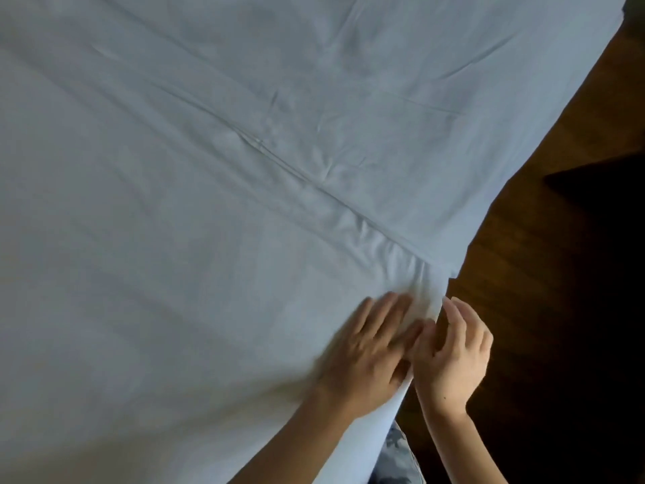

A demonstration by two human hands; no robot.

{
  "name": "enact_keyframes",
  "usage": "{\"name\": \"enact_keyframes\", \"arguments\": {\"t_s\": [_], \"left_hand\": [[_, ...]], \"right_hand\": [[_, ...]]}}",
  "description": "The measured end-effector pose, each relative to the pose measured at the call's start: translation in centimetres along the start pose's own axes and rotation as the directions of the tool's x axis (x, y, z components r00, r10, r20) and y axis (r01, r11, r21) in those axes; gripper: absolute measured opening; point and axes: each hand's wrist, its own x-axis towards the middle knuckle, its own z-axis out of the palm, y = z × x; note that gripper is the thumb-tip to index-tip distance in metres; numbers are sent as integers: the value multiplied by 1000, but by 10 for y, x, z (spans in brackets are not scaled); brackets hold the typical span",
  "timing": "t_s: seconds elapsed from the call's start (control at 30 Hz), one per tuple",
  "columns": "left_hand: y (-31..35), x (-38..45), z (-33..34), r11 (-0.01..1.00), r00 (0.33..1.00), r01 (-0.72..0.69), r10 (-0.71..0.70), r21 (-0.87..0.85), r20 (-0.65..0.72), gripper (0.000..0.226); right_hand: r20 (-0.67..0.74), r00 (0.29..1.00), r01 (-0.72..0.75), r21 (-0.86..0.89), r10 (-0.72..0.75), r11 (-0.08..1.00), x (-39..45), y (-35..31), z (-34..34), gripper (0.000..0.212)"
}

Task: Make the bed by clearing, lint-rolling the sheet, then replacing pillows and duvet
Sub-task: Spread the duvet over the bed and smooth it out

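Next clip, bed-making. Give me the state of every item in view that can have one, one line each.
duvet: spread flat over the bed, lightly creased, edge bunched near the hands.
zipper: looks mostly closed along the seam.
left hand: fingers straight, pressing on the fabric, blurred.
right hand: fingers curled at the fabric's edge; grip unclear.
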Motion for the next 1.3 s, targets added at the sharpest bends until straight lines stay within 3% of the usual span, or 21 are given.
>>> {"name": "enact_keyframes", "arguments": {"t_s": [0.07,0.1,0.17,0.23,0.33,0.47,0.53,0.67,0.77,0.9,0.97,1.1,1.23,1.3], "left_hand": [[-2,-1,-9,978,985,-162,152,-132,-79,28],[-9,3,-19,970,976,-154,119,-187,-184,21],[-34,22,-48,977,898,-66,-31,-204,-440,16],[-71,50,-80,995,822,89,-102,-51,-560,27],[-122,90,-109,944,909,194,-70,268,-411,43],[-141,109,-124,866,923,246,-73,435,-377,18],[-139,113,-124,872,932,233,-73,431,-356,23],[-102,105,-104,949,959,47,45,312,-280,29],[-81,90,-99,960,958,12,69,280,-277,26],[-101,49,-91,946,964,-78,152,314,-218,27],[-111,35,-85,937,977,-62,128,345,-173,29],[-106,39,-84,961,991,6,31,276,-129,23],[-83,25,-83,931,946,-323,320,171,45,31],[-89,19,-92,924,936,-337,349,179,-42,33]], "right_hand": [[-11,995,103,-4,-103,995,27,-3,-4,38],[5,987,159,-3,-159,987,45,-9,-4,42],[57,968,247,-2,-246,969,79,-23,4,48],[127,947,300,-11,-296,954,106,-35,16,48],[153,926,359,-72,-346,930,127,-37,29,38],[86,959,275,-65,-269,959,133,-18,31,33],[80,964,257,-27,-255,966,128,-8,27,34],[100,961,256,43,-259,966,116,27,-1,36],[118,935,330,52,-334,943,100,38,-33,37],[295,882,359,83,-367,930,65,25,-31,43],[395,858,328,71,-329,942,53,17,-11,50],[392,887,229,86,-245,970,53,12,1,43],[373,867,303,134,-331,944,49,28,-13,27],[302,883,347,99,-361,933,49,30,-15,24]]}}
